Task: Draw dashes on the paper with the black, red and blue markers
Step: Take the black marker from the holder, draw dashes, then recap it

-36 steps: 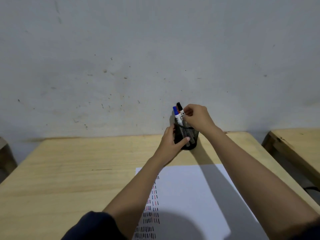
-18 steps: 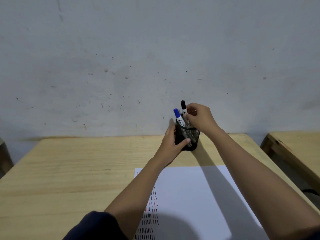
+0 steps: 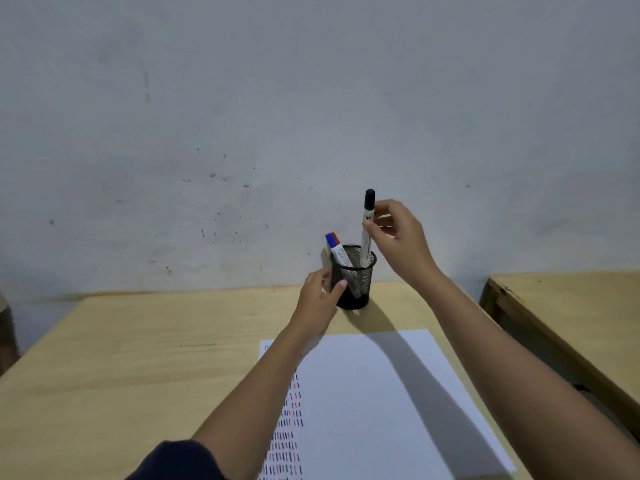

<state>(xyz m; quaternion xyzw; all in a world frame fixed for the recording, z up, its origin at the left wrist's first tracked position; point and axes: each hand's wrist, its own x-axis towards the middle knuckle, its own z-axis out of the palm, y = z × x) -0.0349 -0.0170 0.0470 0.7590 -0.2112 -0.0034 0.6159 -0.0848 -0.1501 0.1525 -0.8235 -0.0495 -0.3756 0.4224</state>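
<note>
Black marker point(image 3: 367, 230): I see it upright, cap up, its lower end still inside the rim of the black mesh holder point(image 3: 356, 285), pinched on the barrel by the fingers point(image 3: 372, 227) of the right hand point(image 3: 398, 240). The blue marker point(image 3: 337, 249) leans left in the same holder; a red cap shows just behind its blue cap. The left hand point(image 3: 320, 299) wraps the holder's left wall, fingers closed against the mesh. The holder stands at the far edge of a pale wooden surface point(image 3: 138, 358), next to a scuffed, speckled grey wall point(image 3: 277, 116). The paper point(image 3: 374, 403) lies nearer me, with columns of black, red and blue dashes down its left margin. A second wooden table point(image 3: 568, 306) stands apart on the right.
</note>
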